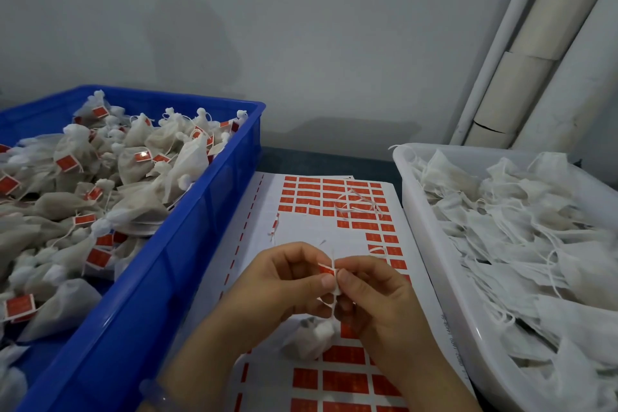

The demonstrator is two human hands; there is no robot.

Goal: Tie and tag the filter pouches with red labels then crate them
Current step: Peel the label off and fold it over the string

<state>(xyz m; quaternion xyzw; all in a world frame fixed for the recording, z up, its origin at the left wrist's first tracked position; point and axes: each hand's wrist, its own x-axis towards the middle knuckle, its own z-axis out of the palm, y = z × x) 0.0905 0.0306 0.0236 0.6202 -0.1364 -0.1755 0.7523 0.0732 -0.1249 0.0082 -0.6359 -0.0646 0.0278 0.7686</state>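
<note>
Hands, left and right, pinch a red label above sticker sheet by grey wall.

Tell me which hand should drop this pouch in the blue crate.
Probably left. The left hand is nearer the blue crate; the right hand is on the far side. Both pinch the red label.

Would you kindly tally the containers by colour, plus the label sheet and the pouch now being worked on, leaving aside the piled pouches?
Blue plastic crate: 1
White plastic tub: 1
White sheet of red labels: 1
White filter pouch, its string pinched by the left hand and right hand: 1
Total: 4
</note>
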